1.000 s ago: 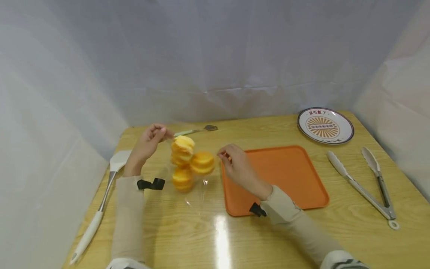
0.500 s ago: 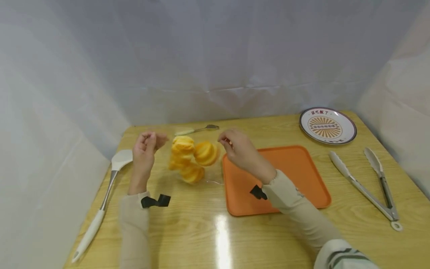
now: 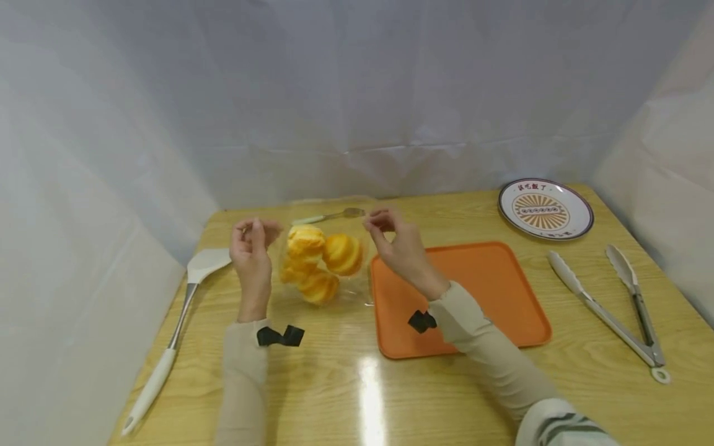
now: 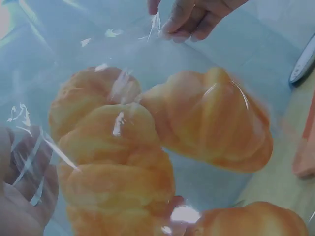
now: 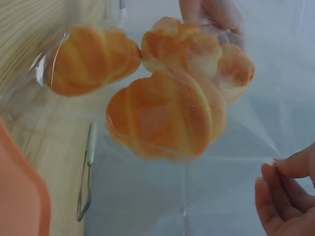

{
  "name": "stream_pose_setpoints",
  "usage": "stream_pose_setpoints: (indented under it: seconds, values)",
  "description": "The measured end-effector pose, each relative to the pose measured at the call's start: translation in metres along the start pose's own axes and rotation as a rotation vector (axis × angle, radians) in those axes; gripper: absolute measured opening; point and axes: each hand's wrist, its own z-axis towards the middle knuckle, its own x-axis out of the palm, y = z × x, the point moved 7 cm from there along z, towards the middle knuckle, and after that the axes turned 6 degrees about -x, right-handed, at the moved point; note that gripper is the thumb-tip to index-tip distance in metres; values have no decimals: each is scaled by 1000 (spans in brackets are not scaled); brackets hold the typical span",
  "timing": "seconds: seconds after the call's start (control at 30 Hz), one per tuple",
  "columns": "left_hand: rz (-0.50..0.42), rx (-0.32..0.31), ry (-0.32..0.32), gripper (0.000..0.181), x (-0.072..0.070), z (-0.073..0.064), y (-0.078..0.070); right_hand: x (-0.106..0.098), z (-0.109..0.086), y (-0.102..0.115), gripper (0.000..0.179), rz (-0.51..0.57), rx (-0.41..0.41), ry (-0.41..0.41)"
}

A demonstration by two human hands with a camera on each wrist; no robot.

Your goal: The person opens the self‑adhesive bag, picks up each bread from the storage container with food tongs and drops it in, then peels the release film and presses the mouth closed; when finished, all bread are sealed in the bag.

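Between my two hands hangs a clear plastic bag (image 3: 352,292), with several golden bread rolls (image 3: 305,244) inside. My left hand (image 3: 252,251) pinches the bag's upper left side, thumb against fingers. On the other side, my right hand (image 3: 398,244) pinches the upper right edge between thumb and fingertips. Seen from the left wrist, the rolls (image 4: 118,147) show through shiny film, and the right hand (image 4: 199,19) grips it at the top. In the right wrist view the rolls (image 5: 157,118) hang above the wooden table, partly overlapping one another.
An orange tray (image 3: 474,297) lies right of the bag. Further right are metal tongs (image 3: 613,319), spread apart, and a patterned plate (image 3: 538,209) behind them. A white-headed spatula (image 3: 184,310) lies at left. A small green-handled utensil (image 3: 309,220) is behind the bag.
Over the last second the right hand rose and the rolls shifted and tumbled within the bag. The left hand moved slightly down, then right. Both hands keep their grip.
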Motion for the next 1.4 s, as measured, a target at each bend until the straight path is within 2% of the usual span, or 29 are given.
stream_pose_setpoints:
  seconds: [0.1, 0.2, 0.3, 0.4, 0.53, 0.67, 0.77, 0.9, 1.17, 1.27, 1.4]
  values:
    - [-17, 84, -44, 5, -1, 5, -12, -6, 4, 2, 34, 111, -5, -100]
    - [-34, 131, -58, 8, -1, 7, -17, -8, 8, 3, 52, 205, 20, -128]
    - [-1, 141, -60, 12, -2, 3, -10, -3, 7, -3, 56, 262, 113, -97]
    - [32, 146, -104, 18, -6, -7, 4, 5, 0, -15, 44, 279, 214, -40]
    - [19, 177, -190, 31, -8, -16, 16, 17, -12, -30, 34, 252, 307, 43]
    - [2, 207, -206, 35, -4, -16, 17, 31, -23, -41, 31, 204, 369, 117]
    - [-10, 185, -221, 35, -4, -16, 17, 36, -30, -47, 26, 157, 382, 128]
    - [-31, 153, -247, 34, -9, -13, 15, 37, -33, -51, 20, 132, 381, 105]
    - [-45, 227, -273, 26, -16, 0, 1, 33, -25, -44, 25, 215, 425, 35]
    - [-47, 226, -271, 26, -15, 2, 0, 33, -23, -42, 24, 235, 438, 25]
    - [-29, 210, -262, 28, -11, 1, 2, 35, -18, -38, 23, 230, 395, 47]
